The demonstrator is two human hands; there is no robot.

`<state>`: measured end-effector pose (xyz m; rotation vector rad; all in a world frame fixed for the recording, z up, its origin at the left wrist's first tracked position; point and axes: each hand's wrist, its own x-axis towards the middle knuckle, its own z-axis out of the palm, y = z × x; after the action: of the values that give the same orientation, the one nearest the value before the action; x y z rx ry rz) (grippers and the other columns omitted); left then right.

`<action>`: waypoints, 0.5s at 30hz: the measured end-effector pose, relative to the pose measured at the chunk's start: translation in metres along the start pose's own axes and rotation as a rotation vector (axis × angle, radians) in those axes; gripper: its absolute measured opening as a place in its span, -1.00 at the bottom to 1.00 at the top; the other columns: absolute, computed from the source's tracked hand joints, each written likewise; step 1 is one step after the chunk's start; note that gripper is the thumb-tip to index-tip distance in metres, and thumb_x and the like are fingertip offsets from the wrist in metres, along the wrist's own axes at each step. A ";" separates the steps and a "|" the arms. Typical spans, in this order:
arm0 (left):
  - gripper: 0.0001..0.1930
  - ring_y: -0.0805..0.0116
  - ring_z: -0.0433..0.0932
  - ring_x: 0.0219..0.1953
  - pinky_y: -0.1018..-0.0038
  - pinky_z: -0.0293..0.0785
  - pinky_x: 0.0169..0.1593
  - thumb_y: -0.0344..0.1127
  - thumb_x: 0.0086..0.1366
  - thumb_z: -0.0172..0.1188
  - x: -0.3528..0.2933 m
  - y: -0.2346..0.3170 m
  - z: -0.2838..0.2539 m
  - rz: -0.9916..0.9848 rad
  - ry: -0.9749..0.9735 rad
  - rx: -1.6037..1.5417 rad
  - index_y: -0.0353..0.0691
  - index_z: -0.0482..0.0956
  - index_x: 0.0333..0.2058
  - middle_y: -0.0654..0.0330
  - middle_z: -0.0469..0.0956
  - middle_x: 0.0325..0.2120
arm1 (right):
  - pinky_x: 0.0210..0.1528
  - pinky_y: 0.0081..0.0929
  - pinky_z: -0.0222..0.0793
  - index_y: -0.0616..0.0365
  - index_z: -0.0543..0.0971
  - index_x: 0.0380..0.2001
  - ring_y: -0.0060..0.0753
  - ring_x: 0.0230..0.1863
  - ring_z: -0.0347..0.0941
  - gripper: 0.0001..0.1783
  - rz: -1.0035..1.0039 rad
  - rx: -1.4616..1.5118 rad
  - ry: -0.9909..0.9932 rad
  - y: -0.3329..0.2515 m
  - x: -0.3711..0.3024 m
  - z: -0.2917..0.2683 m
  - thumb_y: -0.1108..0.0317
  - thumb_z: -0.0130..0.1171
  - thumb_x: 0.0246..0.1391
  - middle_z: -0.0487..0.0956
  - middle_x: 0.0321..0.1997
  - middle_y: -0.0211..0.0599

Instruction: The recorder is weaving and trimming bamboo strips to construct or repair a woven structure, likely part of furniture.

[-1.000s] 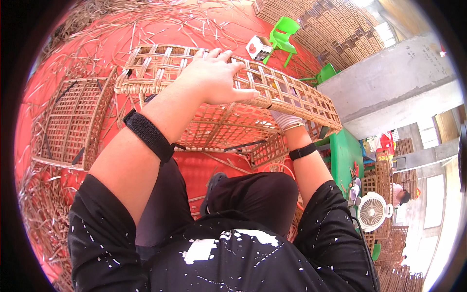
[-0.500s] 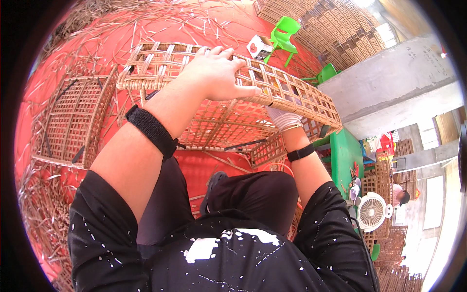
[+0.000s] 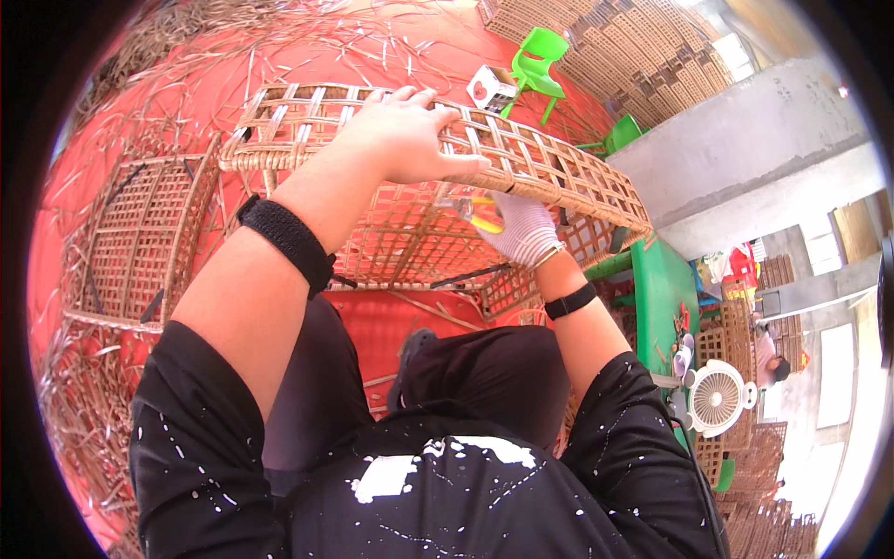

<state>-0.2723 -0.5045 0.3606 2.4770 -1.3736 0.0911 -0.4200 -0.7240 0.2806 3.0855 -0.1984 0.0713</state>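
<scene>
A woven wicker basket (image 3: 559, 172) stands tilted up in front of me, its narrow side towards me and its open lattice inside visible below. My bare left hand (image 3: 400, 135) grips that side near its middle, fingers over the far edge and thumb along the near one. Just under the near edge is my right hand (image 3: 526, 228), in a white striped glove. It is closed around yellow-handled pliers (image 3: 486, 216), whose metal head points left into the basket. The glove hides part of the handles.
Another woven wicker panel (image 3: 140, 238) lies at the left on the red floor, among loose cane strips (image 3: 84, 410). A green chair (image 3: 537, 70) and a small white box (image 3: 492, 88) stand beyond the basket. At the right are a green table (image 3: 663, 289) and a white fan (image 3: 717, 399).
My right hand has come out from behind the basket's side, moving left and towards me, and the yellow-handled pliers now show plainly. My left hand has shifted slightly left along the edge.
</scene>
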 end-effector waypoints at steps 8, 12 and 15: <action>-0.04 -0.03 0.18 0.41 0.03 0.06 0.43 0.54 0.09 0.11 0.009 -0.005 0.005 0.014 0.031 0.035 -0.01 0.36 0.31 -0.05 0.26 0.35 | 0.12 -0.12 0.45 0.10 0.50 0.03 0.01 0.04 0.54 -0.38 0.031 0.148 -0.231 -0.010 -0.054 -0.008 -0.07 0.31 0.01 0.58 0.00 -0.06; -0.03 -0.07 0.21 0.39 0.03 0.13 0.40 0.40 0.04 0.29 0.014 -0.015 0.010 0.116 0.050 0.033 -0.06 0.35 0.32 -0.07 0.27 0.34 | 0.04 -0.10 0.47 0.05 0.54 -0.01 0.02 -0.01 0.55 -0.40 0.020 0.235 0.017 -0.009 -0.130 -0.031 -0.08 0.37 -0.03 0.58 -0.04 -0.09; -0.02 -0.09 0.22 0.38 0.07 0.19 0.39 0.20 -0.05 0.44 0.019 -0.026 0.014 0.206 0.038 0.018 -0.10 0.32 0.32 -0.08 0.27 0.33 | -0.02 -0.11 0.48 0.05 0.55 -0.03 0.01 -0.08 0.56 -0.42 0.172 0.170 0.110 0.016 -0.206 -0.057 -0.07 0.37 -0.02 0.60 -0.11 -0.11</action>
<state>-0.2413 -0.5115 0.3452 2.3276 -1.6135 0.1953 -0.6284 -0.7104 0.3277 3.2121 -0.4757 0.2769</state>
